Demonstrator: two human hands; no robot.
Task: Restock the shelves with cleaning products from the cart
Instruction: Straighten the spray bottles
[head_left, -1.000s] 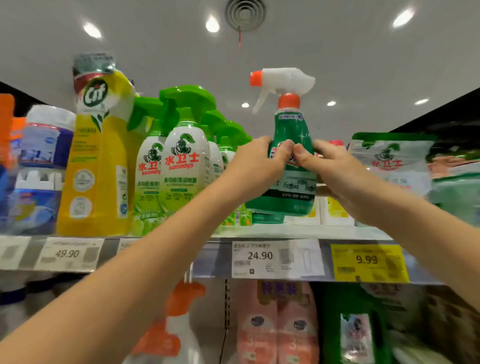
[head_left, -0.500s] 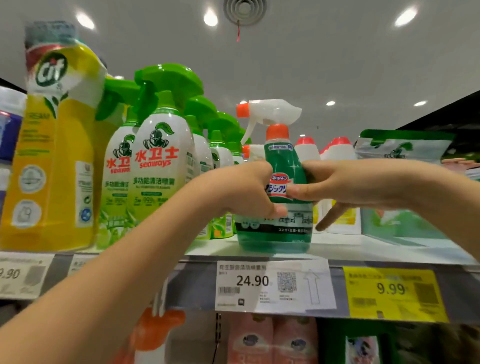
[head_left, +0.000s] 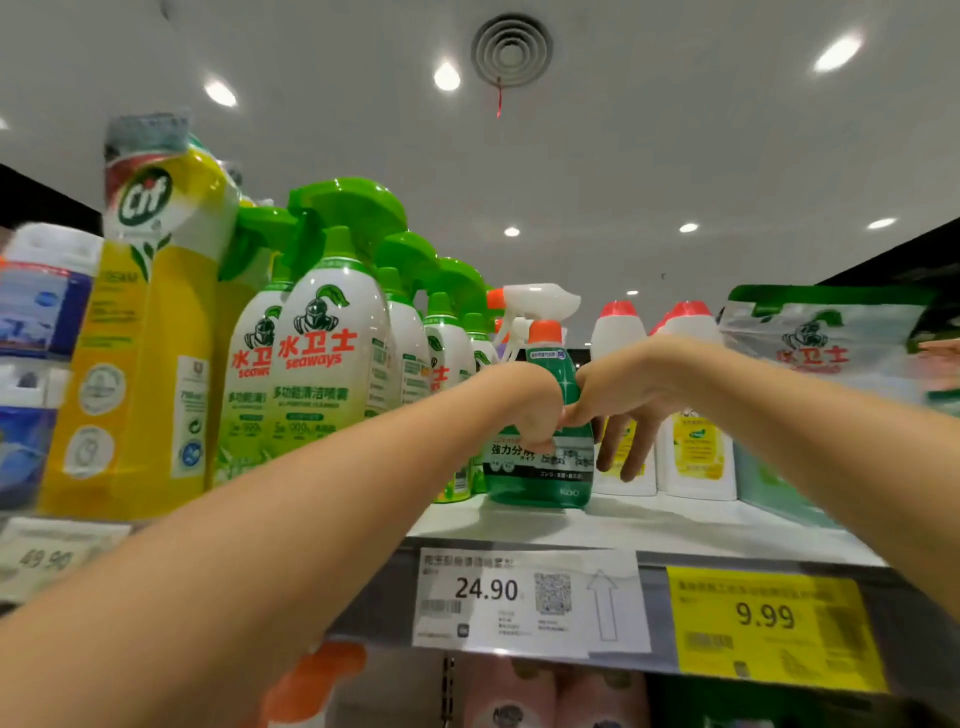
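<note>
A dark green spray bottle (head_left: 540, 478) with a white trigger head and an orange collar stands upright on the white top shelf (head_left: 649, 525), set back from the front edge. My left hand (head_left: 530, 405) is curled around its left side at the waist. From the right, my right hand (head_left: 623, 405) pinches the bottle with thumb and forefinger, and its other fingers hang down loosely. Both hands hide the middle of the label. The cart is out of view.
Light green Seaways spray bottles (head_left: 327, 364) crowd the bottle's left, with a tall yellow Cif bottle (head_left: 140, 338) beyond. White red-capped bottles (head_left: 696, 447) and a refill pouch (head_left: 815, 343) stand to the right. Price tags 24.90 (head_left: 524, 597) and 9.99 (head_left: 769, 618) line the shelf edge.
The green spray bottle came down from mid-air onto the shelf and has slid further back. The right hand's lower fingers have loosened and now hang down.
</note>
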